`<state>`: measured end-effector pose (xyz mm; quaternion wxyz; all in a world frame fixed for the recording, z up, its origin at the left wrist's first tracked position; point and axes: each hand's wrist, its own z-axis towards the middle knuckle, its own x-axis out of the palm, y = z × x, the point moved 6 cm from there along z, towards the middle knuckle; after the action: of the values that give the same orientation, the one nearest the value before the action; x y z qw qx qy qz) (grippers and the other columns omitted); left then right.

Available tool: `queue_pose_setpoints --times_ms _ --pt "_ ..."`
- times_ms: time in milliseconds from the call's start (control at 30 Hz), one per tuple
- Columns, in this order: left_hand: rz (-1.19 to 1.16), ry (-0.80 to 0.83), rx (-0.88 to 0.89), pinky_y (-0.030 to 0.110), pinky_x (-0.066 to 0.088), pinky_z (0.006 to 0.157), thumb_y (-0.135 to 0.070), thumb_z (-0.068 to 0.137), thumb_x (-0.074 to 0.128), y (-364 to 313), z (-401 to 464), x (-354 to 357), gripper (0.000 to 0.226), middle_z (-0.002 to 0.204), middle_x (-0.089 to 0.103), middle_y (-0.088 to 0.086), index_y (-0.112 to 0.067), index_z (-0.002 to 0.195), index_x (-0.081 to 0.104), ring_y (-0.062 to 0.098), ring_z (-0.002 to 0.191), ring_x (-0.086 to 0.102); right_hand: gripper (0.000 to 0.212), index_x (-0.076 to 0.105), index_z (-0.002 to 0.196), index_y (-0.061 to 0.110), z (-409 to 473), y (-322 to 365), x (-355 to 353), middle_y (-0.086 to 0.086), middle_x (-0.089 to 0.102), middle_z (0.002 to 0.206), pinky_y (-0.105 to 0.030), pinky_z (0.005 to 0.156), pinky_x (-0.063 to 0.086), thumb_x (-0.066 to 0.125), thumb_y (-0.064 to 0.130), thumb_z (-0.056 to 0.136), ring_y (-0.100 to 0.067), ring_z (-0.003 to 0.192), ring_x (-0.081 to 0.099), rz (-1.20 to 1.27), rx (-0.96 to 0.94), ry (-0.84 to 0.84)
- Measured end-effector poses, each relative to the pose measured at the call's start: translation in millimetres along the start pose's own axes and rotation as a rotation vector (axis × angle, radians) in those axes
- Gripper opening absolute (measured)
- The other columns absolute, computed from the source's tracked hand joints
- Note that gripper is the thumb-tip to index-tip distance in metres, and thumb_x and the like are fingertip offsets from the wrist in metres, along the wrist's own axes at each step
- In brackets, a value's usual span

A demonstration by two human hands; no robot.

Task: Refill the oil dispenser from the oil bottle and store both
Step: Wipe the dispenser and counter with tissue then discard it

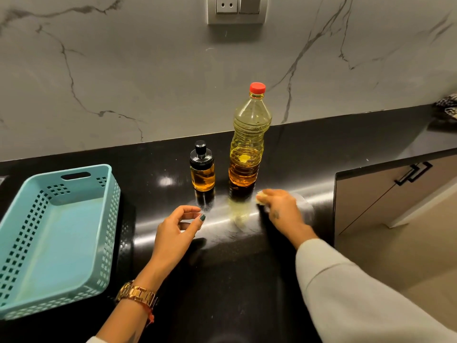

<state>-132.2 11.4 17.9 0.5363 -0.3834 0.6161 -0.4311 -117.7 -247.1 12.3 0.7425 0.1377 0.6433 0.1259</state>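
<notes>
The oil bottle (248,142) stands upright on the black counter with its red cap on, partly filled with yellow oil. Left of it stands the small glass oil dispenser (202,169), black lid on, holding amber oil. My right hand (279,206) is in front of the bottle's base and grips a small pale wad (260,197) of tissue or cloth pressed to the counter. A pale oily smear (238,211) lies just left of it. My left hand (179,227) hovers in front of the dispenser with fingers loosely curled, holding nothing.
A light blue perforated plastic basket (108,194) sits on the counter at the left. The marble wall with a socket (236,8) rises behind. A cabinet with black handles (415,173) and the counter's corner are at the right, with floor below.
</notes>
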Motion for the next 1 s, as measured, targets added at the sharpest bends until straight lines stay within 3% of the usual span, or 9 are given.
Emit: queue_pose_setpoints --times_ms 67,133,200,333,400,500,667,867,1000 --pt "-0.002 0.002 0.002 0.036 0.057 0.078 -0.026 0.085 0.064 -0.6 0.2 0.0 0.015 0.1 0.066 -0.008 -0.03 0.099 0.061 0.015 0.089 0.066 0.031 0.073 0.095 0.011 -28.3 26.4 5.1 -0.011 0.07 0.102 -0.029 0.08 0.048 0.065 -0.006 0.07 -0.03 0.088 0.064 0.021 -0.148 -0.029" --pt "-0.008 -0.011 0.003 0.035 0.057 0.076 -0.026 0.085 0.064 0.2 -0.7 -2.7 0.016 0.099 0.067 -0.007 -0.029 0.1 0.061 0.015 0.088 0.066 0.037 0.074 0.094 0.013 -60.8 17.0 7.1 -0.009 0.071 0.102 -0.034 0.08 0.052 0.072 -0.009 0.064 -0.031 0.086 0.066 0.068 -0.193 -0.028" --pt "-0.007 -0.029 0.0 0.036 0.057 0.076 -0.026 0.085 0.065 2.4 -1.9 -7.3 0.016 0.099 0.067 -0.006 -0.028 0.1 0.062 0.015 0.087 0.067 0.045 0.074 0.096 0.013 -78.5 -13.7 -4.7 -0.012 0.071 0.104 -0.038 0.089 0.045 0.073 -0.015 0.061 -0.034 0.091 0.066 0.058 -0.118 -0.065" --pt "-0.007 -0.036 -0.012 0.038 0.057 0.078 -0.026 0.085 0.065 7.2 -4.5 -12.0 0.015 0.1 0.067 -0.006 -0.028 0.099 0.062 0.014 0.086 0.067 0.045 0.073 0.098 0.008 -57.0 -63.7 -28.1 -0.017 0.068 0.103 -0.038 0.083 0.048 0.063 -0.02 0.064 -0.042 0.085 0.059 -0.035 0.115 -0.127" --pt "-0.004 -0.028 -0.008 0.039 0.056 0.079 -0.027 0.084 0.065 6.3 -5.1 -10.2 0.014 0.099 0.067 -0.007 -0.029 0.098 0.062 0.015 0.088 0.066 0.045 0.069 0.107 0.009 -28.8 -58.1 -21.5 -0.019 0.061 0.112 -0.041 0.088 0.045 0.059 -0.014 0.07 -0.044 0.096 0.052 -0.077 0.147 -0.122" --pt "-0.005 -0.007 -0.001 0.038 0.057 0.079 -0.029 0.084 0.065 2.8 -4.8 -4.8 0.015 0.099 0.067 -0.007 -0.03 0.098 0.062 0.015 0.089 0.066 0.048 0.061 0.121 0.016 -12.5 -15.4 6.3 -0.013 0.052 0.122 -0.036 0.095 0.038 0.053 -0.006 0.079 -0.035 0.108 0.044 -0.069 0.077 -0.023" --pt "-0.012 -0.009 -0.004 0.039 0.057 0.079 -0.03 0.084 0.065 3.2 -3.0 -6.2 0.015 0.099 0.067 -0.008 -0.03 0.099 0.062 0.015 0.088 0.066 0.054 0.069 0.11 0.019 -67.6 8.0 17.9 -0.012 0.061 0.109 -0.035 0.077 0.05 0.066 -0.012 0.066 -0.033 0.093 0.054 0.03 -0.142 0.03" --pt "-0.004 -0.027 -0.01 0.039 0.057 0.079 -0.028 0.085 0.065 8.5 -5.2 -13.5 0.014 0.099 0.067 -0.008 -0.03 0.098 0.062 0.015 0.087 0.066 0.05 0.066 0.114 0.012 -51.9 -78.8 -20.8 -0.015 0.057 0.111 -0.034 0.092 0.04 0.057 -0.016 0.074 -0.037 0.102 0.048 -0.039 0.198 -0.103" --pt "-0.001 -0.013 -0.017 0.039 0.056 0.079 -0.029 0.084 0.065 8.7 -4.2 -9.9 0.014 0.1 0.067 -0.007 -0.03 0.098 0.062 0.015 0.088 0.066 0.046 0.058 0.124 0.016 -5.3 -35.4 -2.6 -0.014 0.05 0.12 -0.034 0.095 0.035 0.051 -0.003 0.083 -0.034 0.109 0.041 -0.082 0.153 -0.075"
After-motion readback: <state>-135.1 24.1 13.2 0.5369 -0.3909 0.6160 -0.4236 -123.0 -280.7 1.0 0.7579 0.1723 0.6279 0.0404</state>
